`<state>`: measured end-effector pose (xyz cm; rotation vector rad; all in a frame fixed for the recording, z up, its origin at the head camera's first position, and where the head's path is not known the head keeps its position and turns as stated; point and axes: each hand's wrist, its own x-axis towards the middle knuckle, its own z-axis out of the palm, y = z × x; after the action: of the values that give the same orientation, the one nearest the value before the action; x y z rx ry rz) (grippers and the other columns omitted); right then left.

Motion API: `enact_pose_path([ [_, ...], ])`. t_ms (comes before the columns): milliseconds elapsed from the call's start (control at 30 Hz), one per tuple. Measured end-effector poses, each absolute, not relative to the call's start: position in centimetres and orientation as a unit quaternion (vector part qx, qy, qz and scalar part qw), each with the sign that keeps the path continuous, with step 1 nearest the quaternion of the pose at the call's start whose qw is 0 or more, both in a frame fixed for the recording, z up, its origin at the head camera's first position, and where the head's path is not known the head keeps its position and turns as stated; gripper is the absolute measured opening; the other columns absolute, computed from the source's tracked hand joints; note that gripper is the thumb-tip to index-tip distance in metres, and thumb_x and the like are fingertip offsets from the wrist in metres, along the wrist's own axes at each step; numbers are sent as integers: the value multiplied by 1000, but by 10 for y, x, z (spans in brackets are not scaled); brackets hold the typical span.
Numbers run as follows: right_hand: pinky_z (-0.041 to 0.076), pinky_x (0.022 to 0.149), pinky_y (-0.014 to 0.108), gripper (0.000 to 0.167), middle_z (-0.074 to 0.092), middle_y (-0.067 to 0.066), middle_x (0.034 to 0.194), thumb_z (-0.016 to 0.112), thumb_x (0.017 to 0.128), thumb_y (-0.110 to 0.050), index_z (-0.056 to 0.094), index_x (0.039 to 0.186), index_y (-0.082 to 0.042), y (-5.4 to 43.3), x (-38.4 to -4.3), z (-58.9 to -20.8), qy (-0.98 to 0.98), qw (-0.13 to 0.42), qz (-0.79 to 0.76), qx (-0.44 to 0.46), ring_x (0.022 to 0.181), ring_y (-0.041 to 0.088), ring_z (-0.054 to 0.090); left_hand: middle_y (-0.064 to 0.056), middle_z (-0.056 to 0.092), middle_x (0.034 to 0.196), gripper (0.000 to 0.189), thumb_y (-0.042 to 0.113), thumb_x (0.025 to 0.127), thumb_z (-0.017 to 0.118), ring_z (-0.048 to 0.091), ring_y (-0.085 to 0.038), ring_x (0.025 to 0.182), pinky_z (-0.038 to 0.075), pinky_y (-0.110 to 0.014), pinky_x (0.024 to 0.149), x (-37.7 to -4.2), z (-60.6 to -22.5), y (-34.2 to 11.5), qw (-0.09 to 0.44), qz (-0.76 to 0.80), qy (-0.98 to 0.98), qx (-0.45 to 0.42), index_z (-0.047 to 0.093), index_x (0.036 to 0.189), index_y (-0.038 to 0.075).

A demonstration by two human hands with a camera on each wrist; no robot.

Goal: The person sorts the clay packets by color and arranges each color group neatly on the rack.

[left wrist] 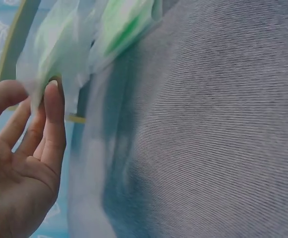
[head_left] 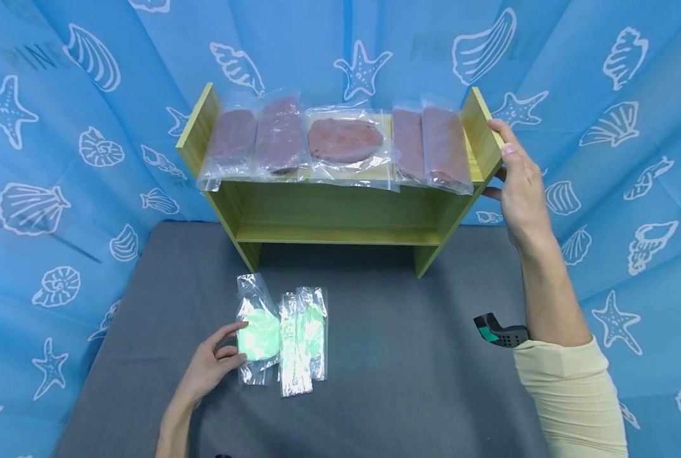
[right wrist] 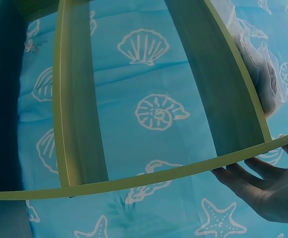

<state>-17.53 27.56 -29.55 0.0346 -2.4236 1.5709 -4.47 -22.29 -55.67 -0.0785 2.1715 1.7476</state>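
Observation:
Between thumb and fingers, my left hand [head_left: 205, 369] pinches the edge of a clear plastic packet with pale green content [head_left: 259, 336]; the left wrist view shows this packet [left wrist: 54, 44] close up. Beside it, on the grey cloth, lie more clear packets with green content [head_left: 312, 331], overlapping. My right hand [head_left: 522, 191] holds the upper right side panel of a yellow-green wooden shelf [head_left: 340, 235]. In the right wrist view the fingers of that hand [right wrist: 273, 183] lie against the panel's outer side, one tip at its edge.
Several clear bags with flat reddish-brown pieces [head_left: 346, 140] lie along the shelf's top board. A blue curtain [head_left: 37, 267] with white shell prints hangs behind and beside the grey cloth-covered table [head_left: 398, 369]. A black and green device [head_left: 501, 332] sits at my right wrist.

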Motion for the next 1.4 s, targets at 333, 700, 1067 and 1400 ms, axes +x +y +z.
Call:
enact_pose_path([
  [333,50,88,48,46,45,7,130,20,108,-39,39,150,-42,276,-176,-296,-830,127,543,11,111,28,51,-14,49,121,61,19,90,75,43,-14,57,42,-41,57,-47,-539,-217,139,630,763,23,48,145,16],
  [700,50,85,45,45,46,7,131,25,107,-46,41,149,-41,275,-178,-299,-819,138,557,13,111,28,51,-14,53,114,59,7,89,74,52,-16,67,44,-33,56,-55,-517,-210,76,625,773,82,49,143,13],
  [1067,49,81,38,44,46,8,130,30,107,-45,44,148,-39,276,-177,-299,-800,142,583,13,112,30,49,-17,45,96,68,-4,87,73,46,-16,70,42,-29,60,-68,-494,-202,34,628,768,125,41,146,6],
  [1400,50,82,39,44,47,8,131,29,107,-47,44,148,-39,274,-178,-299,-804,147,577,15,113,30,49,-19,62,83,66,-8,88,69,58,-24,71,48,-29,65,-84,-468,-192,8,624,765,158,40,146,2],
])
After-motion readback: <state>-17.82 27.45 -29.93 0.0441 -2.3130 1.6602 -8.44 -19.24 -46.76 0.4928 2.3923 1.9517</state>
